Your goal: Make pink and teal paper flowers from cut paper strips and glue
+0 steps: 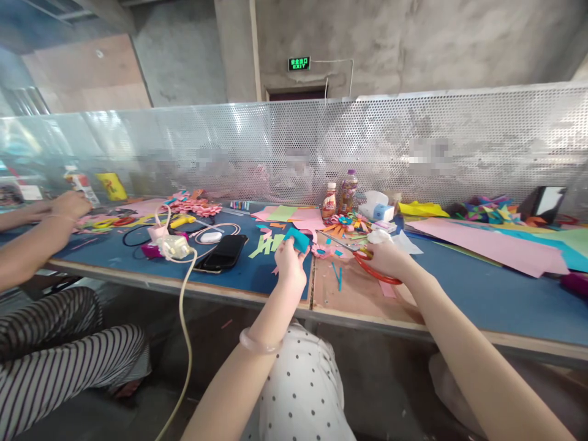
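A small piece of teal paper (297,239) is pinched in the fingers of my left hand (290,263), above the blue table top. My right hand (390,257) holds a pair of scissors with red-orange handles (377,274). Their blades point left toward the teal paper, apart from it as far as I can see. Under and between my hands lie a pink paper flower (320,250), small teal scraps and thin teal strips (339,277). Light green paper strips (264,246) lie just left of my left hand.
A black phone (225,252), a white earphone case and a power strip (172,247) with a trailing cord are at left. Two bottles (348,191) and a tissue pack (377,207) stand at the back. Pink sheets (491,244) lie right. Another person's hands (68,208) work at far left.
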A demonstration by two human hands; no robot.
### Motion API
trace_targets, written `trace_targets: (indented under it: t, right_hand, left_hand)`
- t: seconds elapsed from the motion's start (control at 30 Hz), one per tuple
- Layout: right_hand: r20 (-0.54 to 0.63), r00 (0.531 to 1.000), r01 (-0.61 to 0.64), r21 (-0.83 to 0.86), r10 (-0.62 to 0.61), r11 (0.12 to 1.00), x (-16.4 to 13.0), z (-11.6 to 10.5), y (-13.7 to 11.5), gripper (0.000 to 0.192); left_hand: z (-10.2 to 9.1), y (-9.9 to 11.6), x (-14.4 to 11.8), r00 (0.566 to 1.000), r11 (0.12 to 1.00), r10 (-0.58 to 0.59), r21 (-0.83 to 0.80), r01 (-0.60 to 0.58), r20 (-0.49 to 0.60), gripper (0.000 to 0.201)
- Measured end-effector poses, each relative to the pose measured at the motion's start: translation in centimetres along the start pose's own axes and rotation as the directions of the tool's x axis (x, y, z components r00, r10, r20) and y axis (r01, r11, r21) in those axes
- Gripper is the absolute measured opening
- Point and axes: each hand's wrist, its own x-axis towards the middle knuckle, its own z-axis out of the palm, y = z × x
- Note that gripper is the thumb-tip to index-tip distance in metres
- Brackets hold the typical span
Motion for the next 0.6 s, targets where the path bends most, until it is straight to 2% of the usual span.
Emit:
trace_targets:
  t: [0.17, 0.33, 0.47, 0.53, 0.6]
  right_hand:
    - [-0.028, 0.99, -0.142, -0.045, 0.141, 0.989, 0.1, 0.6, 0.9, 0.051]
    - [0.01, 0.994, -0.113, -0.024, 0.113, 0.993, -0.1, 0.6, 1.1, 0.045]
    - [0.022, 0.992, -0.126, -0.016, 0.126, 0.992, -0.3, 0.0, 1.0, 0.048]
    - [-0.082, 0.993, -0.093, -0.043, 0.09, 0.995, -0.3, -0.6, 0.4, 0.043]
    - [-0.248, 0.966, 0.048, -0.079, -0.067, 0.996, -0.1, -1.1, -1.0, 0.034]
  left_hand:
    - [-0.2, 0.4, 0.4, 0.99, 0.995, -0.052, -0.09, 0.04, -0.132, 0.01]
    - [-0.6, 1.0, 0.8, 0.978, 0.978, -0.135, -0.178, 0.106, -0.156, 0.017]
    - [-1.2, 1.7, 0.8, 0.978, 0.962, -0.149, -0.25, 0.109, -0.145, 0.022]
    - [-1.4, 2.0, 0.9, 0.98, 0.955, -0.146, -0.278, 0.104, -0.135, 0.022]
    - [-1.5, 2.1, 0.9, 0.981, 0.948, -0.153, -0.298, 0.111, -0.122, 0.023]
